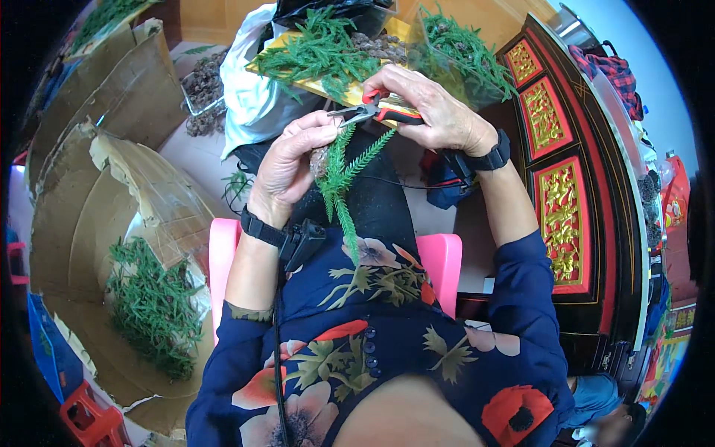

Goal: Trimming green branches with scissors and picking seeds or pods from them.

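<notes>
My left hand point(287, 162) is closed around a green needle-leaved sprig point(342, 177) whose fronds hang down over my lap. A brownish lump point(319, 162), perhaps a cone, shows beside the sprig, partly covered by the fingers. In my right hand point(439, 112) are pliers point(365, 112) with red and black handles. Their jaws point left and reach the left fingertips at the sprig's upper end. Whether the jaws grip anything is too small to tell.
Green sprigs point(320, 56) and brown cones point(380, 48) lie on a yellow board ahead, beside a clear bag of sprigs point(462, 52). A cardboard box point(82, 246) holding more sprigs point(156, 313) stands left. A black cabinet with gold carvings point(558, 223) borders the right. I sit on a pink chair point(441, 264).
</notes>
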### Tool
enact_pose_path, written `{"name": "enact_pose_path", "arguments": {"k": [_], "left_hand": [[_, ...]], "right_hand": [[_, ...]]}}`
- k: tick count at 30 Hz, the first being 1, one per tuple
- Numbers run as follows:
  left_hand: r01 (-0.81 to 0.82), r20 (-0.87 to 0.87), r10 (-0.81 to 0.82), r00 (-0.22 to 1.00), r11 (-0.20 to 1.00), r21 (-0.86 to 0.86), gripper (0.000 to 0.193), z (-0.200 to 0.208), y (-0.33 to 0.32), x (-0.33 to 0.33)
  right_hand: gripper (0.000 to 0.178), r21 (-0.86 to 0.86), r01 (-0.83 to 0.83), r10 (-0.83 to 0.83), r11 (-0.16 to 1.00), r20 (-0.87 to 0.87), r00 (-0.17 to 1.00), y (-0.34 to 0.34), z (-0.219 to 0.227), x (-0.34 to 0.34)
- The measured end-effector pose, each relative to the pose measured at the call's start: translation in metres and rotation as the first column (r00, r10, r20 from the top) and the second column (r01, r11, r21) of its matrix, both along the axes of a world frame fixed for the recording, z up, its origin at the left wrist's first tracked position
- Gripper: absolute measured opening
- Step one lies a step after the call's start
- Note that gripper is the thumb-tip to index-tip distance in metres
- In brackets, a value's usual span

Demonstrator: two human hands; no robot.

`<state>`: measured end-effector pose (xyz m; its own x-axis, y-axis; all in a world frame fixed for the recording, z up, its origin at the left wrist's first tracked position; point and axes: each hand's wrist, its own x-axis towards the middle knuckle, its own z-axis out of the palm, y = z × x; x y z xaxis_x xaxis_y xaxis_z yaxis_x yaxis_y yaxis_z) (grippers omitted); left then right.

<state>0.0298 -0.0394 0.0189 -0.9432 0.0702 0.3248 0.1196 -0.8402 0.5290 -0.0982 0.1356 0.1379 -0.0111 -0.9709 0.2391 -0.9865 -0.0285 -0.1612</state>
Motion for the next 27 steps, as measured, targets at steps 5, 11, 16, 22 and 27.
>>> {"name": "enact_pose_path", "arguments": {"k": [5,11,16,22,27], "left_hand": [[0.026,-0.017,-0.025,1.0,0.999,0.038,0.011,-0.0012,0.0003,-0.0004],[-0.137,0.063,0.143,0.988,0.987,-0.081,0.011,0.0033,0.0043,0.001],[-0.109,0.027,0.112,0.993,0.991,-0.082,0.009,0.0031,0.0036,0.0001],[-0.115,0.014,0.117,0.993,0.989,-0.093,0.01,0.0026,0.0039,0.0004],[-0.023,-0.026,0.022,0.999,0.998,-0.058,0.012,0.0031,0.0028,0.0001]], "right_hand": [[0.039,0.005,0.005,-0.005,1.0,0.009,1.0,0.0006,-0.0017,-0.0027],[0.039,0.064,-0.004,0.001,0.998,0.05,0.999,0.002,-0.0015,-0.0061],[0.039,0.057,0.033,-0.038,0.998,0.083,0.996,0.0039,-0.0014,-0.0063],[0.04,0.063,0.051,-0.054,0.997,0.047,0.997,0.0053,-0.0027,-0.0067],[0.043,0.084,0.024,-0.031,0.996,0.084,0.996,0.0034,-0.0022,-0.0047]]}}
